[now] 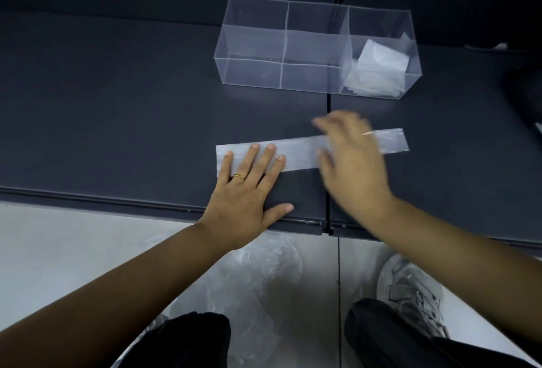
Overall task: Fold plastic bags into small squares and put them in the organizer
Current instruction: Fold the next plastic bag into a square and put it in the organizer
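A clear plastic bag (299, 152), folded into a long narrow strip, lies flat on the dark table (117, 121). My left hand (249, 188) presses its left end with straight, spread fingers. Over the strip's right half my right hand (352, 159) lies flat and is blurred by motion. Behind them stands a clear organizer (293, 33) with several compartments. Its right compartment holds folded bags (378, 68); the others look empty.
Loose clear plastic bags (264, 273) lie on the grey floor below the table's front edge, between my legs. My grey shoe (410, 285) is at the lower right. A dark object (525, 94) sits at the table's right edge.
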